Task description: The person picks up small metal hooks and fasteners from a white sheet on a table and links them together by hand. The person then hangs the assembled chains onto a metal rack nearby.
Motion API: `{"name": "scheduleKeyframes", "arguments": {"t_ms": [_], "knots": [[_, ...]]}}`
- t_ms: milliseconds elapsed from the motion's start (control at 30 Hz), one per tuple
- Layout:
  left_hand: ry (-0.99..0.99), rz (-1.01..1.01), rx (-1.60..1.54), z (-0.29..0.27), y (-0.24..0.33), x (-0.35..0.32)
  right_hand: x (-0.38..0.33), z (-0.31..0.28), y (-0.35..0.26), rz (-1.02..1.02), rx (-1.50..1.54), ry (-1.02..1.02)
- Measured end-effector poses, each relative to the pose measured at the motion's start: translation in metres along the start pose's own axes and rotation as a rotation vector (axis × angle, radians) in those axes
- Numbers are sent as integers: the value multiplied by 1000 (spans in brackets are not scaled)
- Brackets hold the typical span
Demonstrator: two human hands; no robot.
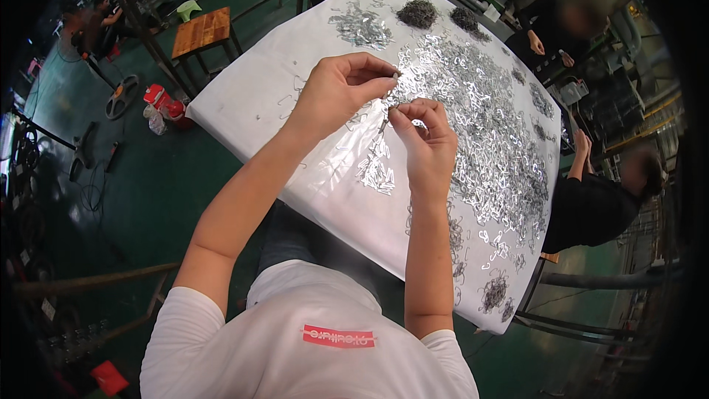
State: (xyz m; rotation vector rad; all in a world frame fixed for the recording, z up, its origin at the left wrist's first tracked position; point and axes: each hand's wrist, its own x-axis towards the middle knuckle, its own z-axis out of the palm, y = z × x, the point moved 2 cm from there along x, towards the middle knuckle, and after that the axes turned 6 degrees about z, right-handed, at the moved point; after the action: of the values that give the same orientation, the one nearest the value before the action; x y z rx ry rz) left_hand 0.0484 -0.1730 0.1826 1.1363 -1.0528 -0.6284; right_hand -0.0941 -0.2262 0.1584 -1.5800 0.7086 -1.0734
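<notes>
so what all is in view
table: one, white-covered, centre
metal pieces: many, silvery, across table
dark heaps: several, grey, far end and near corner
wooden bench: one, brown, upper left
green stool: one, green, behind bench
red container: one, red, left floor
co-workers: three, black or grey tops, far and right edges
background equipment: uncounted, mixed, around edges
shirt: one, white, bottom
left hand: one, bare, over table, pinching small piece
right hand: one, bare, likewise

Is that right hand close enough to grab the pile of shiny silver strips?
Probably yes: the right hand is close by the shiny silver strips, and nothing seems to block the way. It appears to pinch a small dark piece, though, so it might need to let go first.
</notes>
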Motion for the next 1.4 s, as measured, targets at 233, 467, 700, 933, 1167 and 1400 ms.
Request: {"name": "scheduleKeyframes", "arguments": {"t_ms": [233, 467, 700, 933, 1167, 1400], "knots": [[22, 96, 120, -5, 14, -8, 4, 12, -5, 26, -162, 29], [90, 124, 143, -37, 31, -18, 13, 31, 5, -98, -52, -205], [255, 297, 257, -105, 71, -44, 63, 97, 128, 134, -320, -460], [359, 219, 229, -152, 102, -86, 101, 196, 225, -133, -906, -729], [373, 62, 315, -166, 105, -126, 113, 226, 247, -276, -1335, -1023], [416, 30, 317, -146, 75, -172, 81, 196, 205, -144, -937, -783]]}}
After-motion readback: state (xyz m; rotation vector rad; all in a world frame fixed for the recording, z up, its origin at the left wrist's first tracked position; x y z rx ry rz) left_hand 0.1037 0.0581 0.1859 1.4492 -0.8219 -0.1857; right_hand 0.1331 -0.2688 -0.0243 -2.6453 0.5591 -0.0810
